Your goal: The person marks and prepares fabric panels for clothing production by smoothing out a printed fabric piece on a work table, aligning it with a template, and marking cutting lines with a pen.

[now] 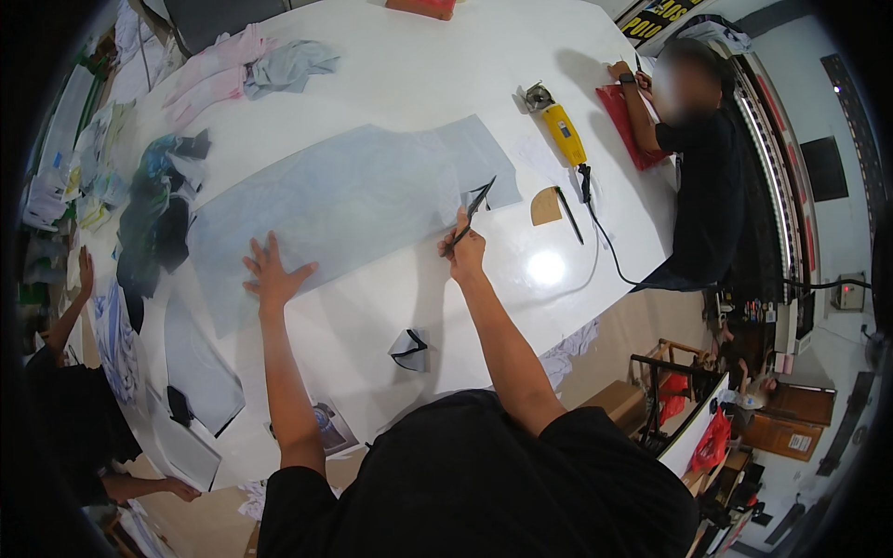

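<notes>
A large pale grey-blue sheet of fabric (335, 191) lies flat across the white table (400, 56). My left hand (276, 275) rests on its near left part with the fingers spread. My right hand (465, 249) grips a pair of dark scissors (480, 205) at the fabric's near right edge. Their blades point away from me and look parted at a small cut by the edge. A small folded grey scrap with a black edge (408, 351) lies on the table between my forearms.
To the right are a yellow electric cutter (564, 135) with a black cord, a brown card piece (547, 206) and a pen (569, 216). A person (698, 139) leans over a red packet (633, 126). Dark cloth (158, 219) and pink cloth (212, 79) lie left. Another person's hand (86, 272) shows far left.
</notes>
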The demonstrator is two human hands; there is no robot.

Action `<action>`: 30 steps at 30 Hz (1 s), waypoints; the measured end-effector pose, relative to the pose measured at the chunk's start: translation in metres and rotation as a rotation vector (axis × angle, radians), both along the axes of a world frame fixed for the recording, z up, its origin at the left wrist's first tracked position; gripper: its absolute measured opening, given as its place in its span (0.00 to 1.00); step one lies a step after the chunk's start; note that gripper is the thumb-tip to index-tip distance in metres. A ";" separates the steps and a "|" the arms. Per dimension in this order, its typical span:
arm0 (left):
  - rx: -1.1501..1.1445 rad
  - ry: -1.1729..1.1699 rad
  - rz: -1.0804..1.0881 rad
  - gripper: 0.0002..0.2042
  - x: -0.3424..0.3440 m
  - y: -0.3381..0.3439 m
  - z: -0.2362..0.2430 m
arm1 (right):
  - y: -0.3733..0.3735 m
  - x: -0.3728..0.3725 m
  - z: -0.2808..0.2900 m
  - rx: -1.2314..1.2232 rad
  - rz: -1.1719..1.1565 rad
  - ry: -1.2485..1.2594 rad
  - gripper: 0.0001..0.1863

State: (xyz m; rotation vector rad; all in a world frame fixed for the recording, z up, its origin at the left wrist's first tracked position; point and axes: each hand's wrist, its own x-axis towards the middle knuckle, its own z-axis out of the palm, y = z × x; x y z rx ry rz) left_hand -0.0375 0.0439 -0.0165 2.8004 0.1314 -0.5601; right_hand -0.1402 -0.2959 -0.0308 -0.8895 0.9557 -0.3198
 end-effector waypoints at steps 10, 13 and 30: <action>-0.018 0.021 0.020 0.62 0.000 0.000 0.001 | 0.006 0.015 0.000 0.032 -0.020 -0.083 0.30; -0.025 0.033 0.022 0.62 0.000 -0.002 0.005 | 0.004 0.018 0.002 0.042 -0.034 -0.096 0.30; 0.001 0.002 -0.002 0.59 0.000 0.000 -0.002 | 0.011 0.043 -0.001 0.035 -0.137 -0.135 0.31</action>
